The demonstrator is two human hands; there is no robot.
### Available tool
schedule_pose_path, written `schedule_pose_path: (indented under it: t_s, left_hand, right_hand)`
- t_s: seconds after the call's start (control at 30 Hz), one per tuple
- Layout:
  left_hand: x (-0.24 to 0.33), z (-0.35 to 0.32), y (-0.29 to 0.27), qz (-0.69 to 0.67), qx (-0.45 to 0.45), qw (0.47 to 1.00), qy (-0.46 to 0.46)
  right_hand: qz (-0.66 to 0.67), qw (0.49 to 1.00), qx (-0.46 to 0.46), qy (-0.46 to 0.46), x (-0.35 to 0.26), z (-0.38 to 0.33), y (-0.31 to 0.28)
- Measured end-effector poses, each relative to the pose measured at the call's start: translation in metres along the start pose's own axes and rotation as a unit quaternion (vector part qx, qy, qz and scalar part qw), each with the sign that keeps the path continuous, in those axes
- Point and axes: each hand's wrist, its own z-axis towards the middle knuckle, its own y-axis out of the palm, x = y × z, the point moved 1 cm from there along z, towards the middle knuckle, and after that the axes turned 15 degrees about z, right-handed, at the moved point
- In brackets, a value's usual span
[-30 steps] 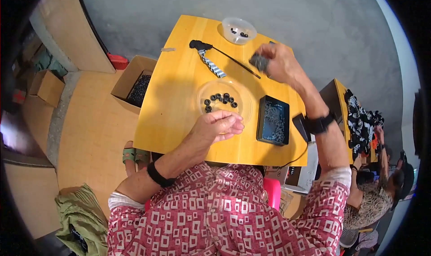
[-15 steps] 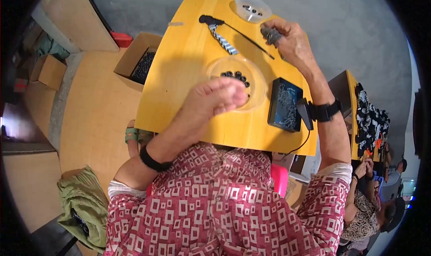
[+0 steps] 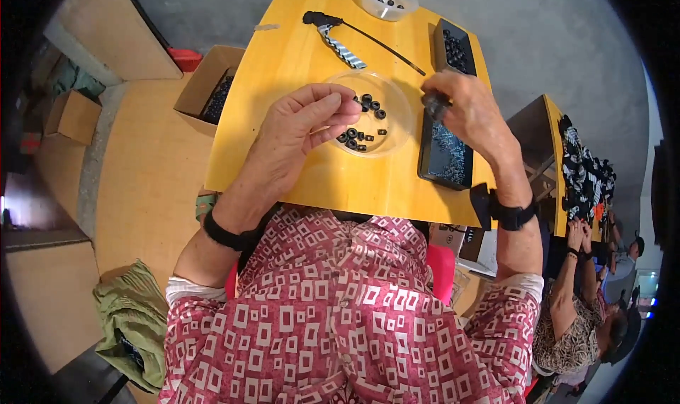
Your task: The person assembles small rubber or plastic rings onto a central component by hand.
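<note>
My left hand (image 3: 301, 124) hovers over the left rim of a shallow clear dish (image 3: 402, 99). Its thumb and fingers are pinched together; what they hold, if anything, is too small to make out. Inside the dish lie several black ring-shaped parts (image 3: 367, 101). On the right, my right hand (image 3: 471, 110) is closed around a dark grey lump (image 3: 435, 105) whose kind I cannot tell. That hand is above a black tray (image 3: 425, 164) of small shiny dark pieces (image 3: 450, 149), covering its far end.
Behind my right hand stands a second black tray with round black parts (image 3: 457, 53). A clear bowl (image 3: 388, 8) sits at the table's far edge. A thin black rod (image 3: 382, 46) and a striped strap (image 3: 340, 46) lie beyond the dish. Left of the table is a cardboard box (image 3: 195, 96).
My right hand has come nearer, from beside the far bowl to above the tray of small pieces, still gripping the grey lump. My left hand has shifted left and up, uncovering more black rings.
</note>
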Motion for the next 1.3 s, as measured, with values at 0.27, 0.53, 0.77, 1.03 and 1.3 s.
schedule_pose_path:
  t_s: [0.27,0.53,0.77,1.03,1.3]
  left_hand:
    - [-0.005,0.012,-0.004,0.042,0.010,0.999,0.024]
    - [-0.013,0.018,-0.005,0.047,0.002,0.999,0.007]
    - [-0.016,0.017,-0.007,0.049,-0.005,0.999,0.014]
    - [-0.014,0.017,0.002,0.098,-0.002,0.995,0.033]
    - [-0.029,-0.002,0.022,-0.056,-0.133,0.984,-0.105]
  right_hand:
    - [0.050,0.997,-0.031,-0.050,-0.021,0.014,0.046]
    - [-0.049,0.995,-0.073,-0.053,-0.003,0.030,0.094]
    - [-0.008,0.997,-0.050,-0.050,-0.005,0.024,0.089]
    - [0.170,0.971,0.120,-0.115,-0.047,-0.001,0.062]
    - [0.113,0.934,0.287,-0.181,-0.055,-0.051,0.074]
